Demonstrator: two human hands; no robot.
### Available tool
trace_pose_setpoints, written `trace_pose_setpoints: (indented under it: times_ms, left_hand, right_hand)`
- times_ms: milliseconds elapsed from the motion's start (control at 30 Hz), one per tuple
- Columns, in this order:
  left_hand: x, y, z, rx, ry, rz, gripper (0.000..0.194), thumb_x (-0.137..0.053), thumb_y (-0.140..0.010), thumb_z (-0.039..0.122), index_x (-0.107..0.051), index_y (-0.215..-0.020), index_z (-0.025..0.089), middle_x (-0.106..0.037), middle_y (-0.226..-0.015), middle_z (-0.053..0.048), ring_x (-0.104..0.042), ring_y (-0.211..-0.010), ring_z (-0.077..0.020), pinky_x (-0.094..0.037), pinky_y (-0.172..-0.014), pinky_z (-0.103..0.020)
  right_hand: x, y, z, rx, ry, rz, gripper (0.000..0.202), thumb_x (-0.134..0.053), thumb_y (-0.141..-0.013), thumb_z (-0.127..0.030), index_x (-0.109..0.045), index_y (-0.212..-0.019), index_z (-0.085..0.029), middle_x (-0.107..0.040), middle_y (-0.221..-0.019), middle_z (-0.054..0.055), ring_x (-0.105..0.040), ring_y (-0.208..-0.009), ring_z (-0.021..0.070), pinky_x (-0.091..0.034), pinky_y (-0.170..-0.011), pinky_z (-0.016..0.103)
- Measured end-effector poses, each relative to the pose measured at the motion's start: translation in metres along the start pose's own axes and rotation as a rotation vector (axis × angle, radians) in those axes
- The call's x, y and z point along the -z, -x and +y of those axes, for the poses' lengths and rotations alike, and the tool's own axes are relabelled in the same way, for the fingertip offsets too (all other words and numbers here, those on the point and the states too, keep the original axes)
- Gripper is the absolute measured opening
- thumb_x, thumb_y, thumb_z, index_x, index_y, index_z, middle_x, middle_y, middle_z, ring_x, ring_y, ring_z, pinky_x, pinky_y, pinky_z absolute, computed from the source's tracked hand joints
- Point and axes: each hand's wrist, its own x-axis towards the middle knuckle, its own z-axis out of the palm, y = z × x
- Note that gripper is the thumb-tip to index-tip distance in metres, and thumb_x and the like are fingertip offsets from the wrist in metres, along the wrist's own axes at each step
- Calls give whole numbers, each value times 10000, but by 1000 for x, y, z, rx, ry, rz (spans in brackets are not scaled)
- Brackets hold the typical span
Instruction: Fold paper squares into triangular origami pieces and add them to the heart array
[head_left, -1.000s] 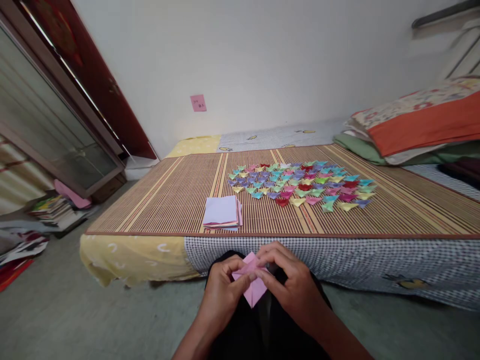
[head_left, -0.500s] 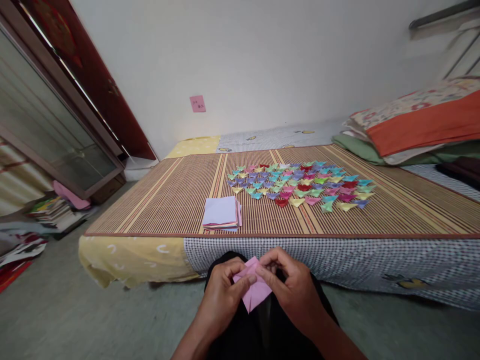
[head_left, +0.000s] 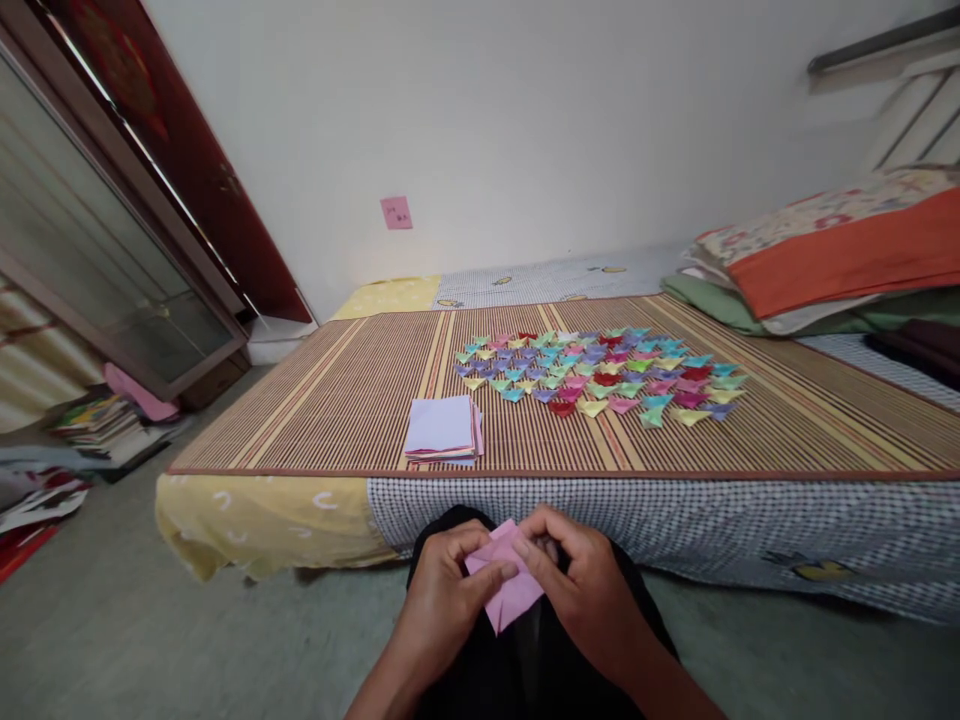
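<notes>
Striped matting (head_left: 322, 390) fronts a white wall (head_left: 562, 120); the left hand (head_left: 446, 577) and right hand (head_left: 586, 577) pinch pink paper (head_left: 516, 597) between fingers (head_left: 496, 573).

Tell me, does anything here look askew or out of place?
Mildly: the paper stack on the striped mat is uneven, with sheets poking out at the right. Low at the far left, books lie in an untidy pile. The pink paper in the left hand and right hand shows no obvious tear, and I see nothing spilled.
</notes>
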Motion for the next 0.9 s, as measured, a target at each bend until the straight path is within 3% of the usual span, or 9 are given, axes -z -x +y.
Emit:
trace_pose_setpoints:
  times_ms: [167,500,667,767,900]
  left_hand:
    - [0,1,-2,-1,67,82,391,-811,-771,460,-643,-609,146,-472,-667,9,-435,-651,-139,-344,-575,-236]
    - [1,1,-3,107,297,81,382,-848,-724,457,-649,-658,138,-476,-661,14,-437,-610,-118,-357,-549,-223]
    - [2,3,-6,19,211,156,347,-821,-766,436,-694,-667,128,-474,-682,5,-439,-635,-128,-364,-556,-227]
    - [2,3,-7,9,207,148,337,-796,-795,435,-702,-689,129,-482,-683,4,-436,-639,-132,-363,-563,-231]
    - [3,3,-10,-5,165,121,342,-751,-845,435,-686,-700,133,-481,-703,2,-429,-657,-134,-359,-579,-234]
  right_hand:
    - [3,0,0,14,0,-73,167,-616,-929,-269,-641,-782,-194,-504,-713,-29,-469,-660,144,-365,-613,272]
    - [-2,-1,5,41,0,7,254,-562,-974,-301,-592,-741,-204,-548,-795,10,-504,-714,166,-394,-647,299]
    - [-2,-2,9,-86,-173,-35,225,-615,-940,-348,-633,-778,-192,-616,-801,25,-564,-741,182,-446,-676,305]
    - [-5,-2,12,-167,-302,-44,247,-648,-918,-390,-636,-788,-180,-641,-800,30,-600,-738,186,-474,-680,304]
    - [-8,0,12,-190,-297,-23,278,-644,-914,-404,-616,-752,-181,-603,-726,5,-565,-672,165,-455,-616,277]
